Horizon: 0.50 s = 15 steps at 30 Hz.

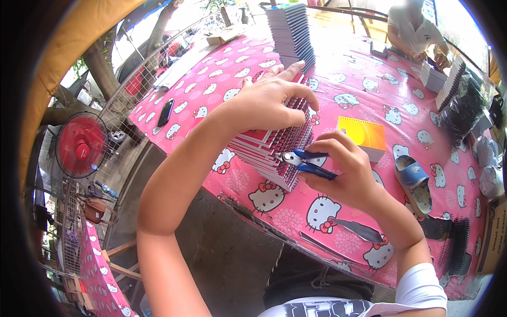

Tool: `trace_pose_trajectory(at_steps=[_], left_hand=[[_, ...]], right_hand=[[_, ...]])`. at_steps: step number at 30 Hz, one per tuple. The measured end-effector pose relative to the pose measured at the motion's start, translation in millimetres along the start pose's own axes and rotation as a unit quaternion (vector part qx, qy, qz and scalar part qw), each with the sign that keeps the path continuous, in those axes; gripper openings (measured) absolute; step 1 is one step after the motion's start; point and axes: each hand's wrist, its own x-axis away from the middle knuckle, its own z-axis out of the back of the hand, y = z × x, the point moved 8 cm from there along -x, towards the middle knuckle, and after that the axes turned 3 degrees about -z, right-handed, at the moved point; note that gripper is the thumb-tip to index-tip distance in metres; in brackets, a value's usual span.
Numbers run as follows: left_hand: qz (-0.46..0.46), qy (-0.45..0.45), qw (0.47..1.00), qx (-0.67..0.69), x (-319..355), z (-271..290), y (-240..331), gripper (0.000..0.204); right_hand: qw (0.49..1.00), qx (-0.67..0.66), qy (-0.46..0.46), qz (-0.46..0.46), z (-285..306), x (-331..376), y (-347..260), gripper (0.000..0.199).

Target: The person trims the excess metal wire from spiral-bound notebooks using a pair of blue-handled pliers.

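A stack of red-covered spiral notebooks [262, 165] stands on the pink tablecloth in front of me, its bound edges facing right. My left hand [270, 103] rests over the top of the stack with its fingers spread. In my right hand [348, 171] is a pair of blue-handled cutting pliers [319, 170], fingers wrapped about the handles. The jaws touch or nearly touch the spiral bindings on the stack's right side; whether they grip a wire I cannot tell. Just beyond the pliers sits a small pile of yellow-orange spiral notepads [363, 134].
Behind the red stack rises a tall notebook pile [291, 37]. A blue slipper [414, 182] and black binding coils [457, 244] lie on the right. On the left are a phone [165, 112] and a red fan [82, 150]. Another person [417, 31] handles notebooks at far right.
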Motion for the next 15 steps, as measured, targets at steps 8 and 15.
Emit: trace_pose_trajectory(at_steps=[8, 15], left_hand=[[-0.001, -0.010, 1.000, 0.006, 7.1, -1.7, 1.3, 0.041], [0.025, -0.014, 0.999, -0.019, 4.9, 0.8, 1.1, 0.058]], right_hand=[[0.849, -0.373, -0.190, -0.322, -34.7, 10.0, 42.6, 0.045], [0.997, 0.055, 0.028, 0.049, 5.9, 5.2, -7.6, 0.041]])
